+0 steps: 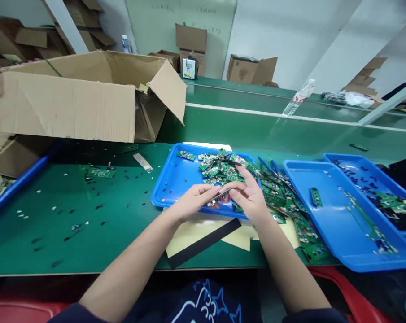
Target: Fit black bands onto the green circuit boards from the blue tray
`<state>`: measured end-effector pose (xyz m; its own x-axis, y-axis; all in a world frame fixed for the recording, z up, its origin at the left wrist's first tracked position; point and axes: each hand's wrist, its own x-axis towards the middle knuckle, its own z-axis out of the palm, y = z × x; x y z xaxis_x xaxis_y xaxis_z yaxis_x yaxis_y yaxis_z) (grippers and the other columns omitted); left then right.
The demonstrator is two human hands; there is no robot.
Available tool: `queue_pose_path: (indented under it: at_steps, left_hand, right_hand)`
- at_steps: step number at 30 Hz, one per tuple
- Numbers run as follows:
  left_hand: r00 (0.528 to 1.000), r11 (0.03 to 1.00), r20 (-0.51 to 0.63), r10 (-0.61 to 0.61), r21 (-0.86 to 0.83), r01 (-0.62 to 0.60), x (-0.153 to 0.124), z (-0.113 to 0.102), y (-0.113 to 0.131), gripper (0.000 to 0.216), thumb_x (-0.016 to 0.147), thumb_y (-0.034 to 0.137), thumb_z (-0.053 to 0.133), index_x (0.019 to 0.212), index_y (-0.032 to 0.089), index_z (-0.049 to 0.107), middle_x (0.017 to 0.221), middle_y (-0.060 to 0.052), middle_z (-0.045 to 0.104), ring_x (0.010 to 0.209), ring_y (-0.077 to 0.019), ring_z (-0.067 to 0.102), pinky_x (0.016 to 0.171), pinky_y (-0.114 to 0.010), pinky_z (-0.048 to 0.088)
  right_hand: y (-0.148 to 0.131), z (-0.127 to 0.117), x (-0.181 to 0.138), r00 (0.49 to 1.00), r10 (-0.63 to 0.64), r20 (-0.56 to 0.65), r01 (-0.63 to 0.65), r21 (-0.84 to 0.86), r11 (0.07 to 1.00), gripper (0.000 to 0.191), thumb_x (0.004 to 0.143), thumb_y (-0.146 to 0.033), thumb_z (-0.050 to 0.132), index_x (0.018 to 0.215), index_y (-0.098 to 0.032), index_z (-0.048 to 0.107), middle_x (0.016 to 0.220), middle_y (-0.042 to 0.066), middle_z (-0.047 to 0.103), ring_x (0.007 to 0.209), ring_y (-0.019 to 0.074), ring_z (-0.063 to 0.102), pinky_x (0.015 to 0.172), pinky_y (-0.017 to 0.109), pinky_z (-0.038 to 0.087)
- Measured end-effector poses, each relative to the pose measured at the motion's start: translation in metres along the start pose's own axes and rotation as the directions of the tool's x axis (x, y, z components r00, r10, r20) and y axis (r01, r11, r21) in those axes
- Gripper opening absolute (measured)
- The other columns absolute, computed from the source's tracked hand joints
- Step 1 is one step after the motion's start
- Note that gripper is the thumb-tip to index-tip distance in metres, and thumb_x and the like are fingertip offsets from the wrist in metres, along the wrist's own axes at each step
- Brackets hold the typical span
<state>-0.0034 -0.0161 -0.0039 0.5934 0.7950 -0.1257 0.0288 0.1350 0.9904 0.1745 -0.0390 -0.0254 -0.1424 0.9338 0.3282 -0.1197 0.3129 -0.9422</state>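
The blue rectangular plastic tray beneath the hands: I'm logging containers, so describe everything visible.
The blue rectangular plastic-looking tray has rounded corners and a raised rim. It lies flat, yellowish sheets along its near edge. Green circuit boards heap in its right half; dark specks dot its left. Left hand and right hand partly hide its near rim.

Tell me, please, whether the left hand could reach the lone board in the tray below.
Probably yes: the left hand, though holding another board, has bare tray between it and the lone board.
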Motion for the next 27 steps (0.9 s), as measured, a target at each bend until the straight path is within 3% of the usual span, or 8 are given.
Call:
queue_pose_path:
  at_steps: [2,3,7,9,12,16,21,27]
  left_hand:
    - [0.978,0.975,0.186,-0.090,-0.182,0.124,-0.0019,-0.0004,0.0015,0.038,0.080,0.050,0.060,0.084,0.012,0.067,0.074,-0.004,0.063,0.065,-0.0122,0.057,0.064,-0.027,0.048]
    - [0.969,0.959,0.221,-0.107,-0.235,0.159,-0.0025,-0.0007,0.0015,0.039,0.076,0.050,0.065,0.086,0.013,0.067,0.071,-0.002,0.061,0.061,-0.0105,0.056,0.059,-0.025,0.046]
    - [0.959,0.937,0.230,-0.166,-0.266,0.226,-0.0033,-0.0027,-0.0003,0.040,0.065,0.042,0.077,0.090,0.012,0.067,0.065,0.001,0.059,0.053,-0.0080,0.053,0.053,-0.022,0.042]
    - [0.967,0.946,0.180,-0.181,-0.235,0.221,-0.0024,-0.0041,-0.0002,0.034,0.065,0.038,0.077,0.083,0.011,0.066,0.066,0.000,0.062,0.055,-0.0092,0.055,0.055,-0.023,0.044]
    - [0.990,0.966,-0.054,-0.134,-0.229,0.118,0.0004,-0.0051,0.0017,0.025,0.071,0.034,0.072,0.077,0.012,0.061,0.067,-0.002,0.065,0.060,-0.0108,0.059,0.060,-0.024,0.046]
    - [0.962,0.957,-0.268,-0.048,-0.287,-0.033,0.0039,-0.0023,0.0032,0.023,0.073,0.032,0.068,0.082,0.015,0.055,0.064,0.003,0.062,0.054,-0.0087,0.057,0.054,-0.021,0.045]
    - [0.976,0.989,-0.216,-0.016,-0.148,-0.017,0.0028,0.0013,-0.0009,0.028,0.070,0.035,0.071,0.066,0.015,0.053,0.047,0.006,0.051,0.042,-0.0058,0.047,0.045,-0.019,0.038]
    - [0.990,0.998,-0.139,0.020,-0.060,-0.029,-0.0008,0.0010,-0.0009,0.028,0.072,0.031,0.071,0.061,0.015,0.051,0.047,0.006,0.053,0.042,-0.0056,0.047,0.044,-0.019,0.037]
  right_hand:
    - [-0.0010,0.0003,-0.0015,0.998,-0.025,0.062,0.023,0.036,0.999,0.051,0.085,-0.032,0.060,0.130,-0.033,0.037,0.083,0.000,0.069,0.055,0.0135,0.060,0.051,0.030,0.055]
    - [-0.0013,-0.0001,-0.0019,0.997,-0.031,0.074,0.028,0.043,0.999,0.050,0.086,-0.031,0.060,0.130,-0.034,0.037,0.084,0.000,0.069,0.054,0.0130,0.059,0.048,0.029,0.054]
    - [-0.0025,-0.0021,-0.0004,0.997,-0.066,0.037,0.066,0.000,0.998,0.050,0.084,-0.025,0.061,0.129,-0.033,0.041,0.095,0.002,0.068,0.064,0.0135,0.061,0.045,0.025,0.050]
    - [-0.0038,-0.0030,0.0013,0.991,-0.119,-0.063,0.117,-0.043,0.992,0.044,0.082,-0.021,0.062,0.122,-0.032,0.049,0.099,0.003,0.067,0.071,0.0138,0.061,0.050,0.025,0.051]
    - [-0.0058,-0.0041,0.0028,0.969,-0.169,-0.181,0.148,-0.126,0.981,0.024,0.082,-0.019,0.059,0.104,-0.027,0.060,0.094,0.003,0.065,0.068,0.0126,0.059,0.053,0.026,0.051]
    - [-0.0056,-0.0021,0.0015,0.975,-0.191,-0.115,0.159,-0.242,0.957,0.009,0.083,-0.019,0.056,0.087,-0.022,0.063,0.093,0.006,0.062,0.071,0.0150,0.061,0.055,0.029,0.052]
    - [-0.0039,0.0032,-0.0002,0.972,-0.229,0.052,0.230,-0.396,0.889,0.012,0.084,-0.015,0.054,0.090,-0.022,0.062,0.094,0.008,0.062,0.087,0.0201,0.063,0.062,0.032,0.055]
    - [-0.0017,0.0013,0.0022,0.943,-0.325,0.072,0.296,-0.625,0.722,0.020,0.085,-0.012,0.050,0.091,-0.022,0.066,0.104,0.010,0.060,0.091,0.0215,0.062,0.065,0.034,0.055]
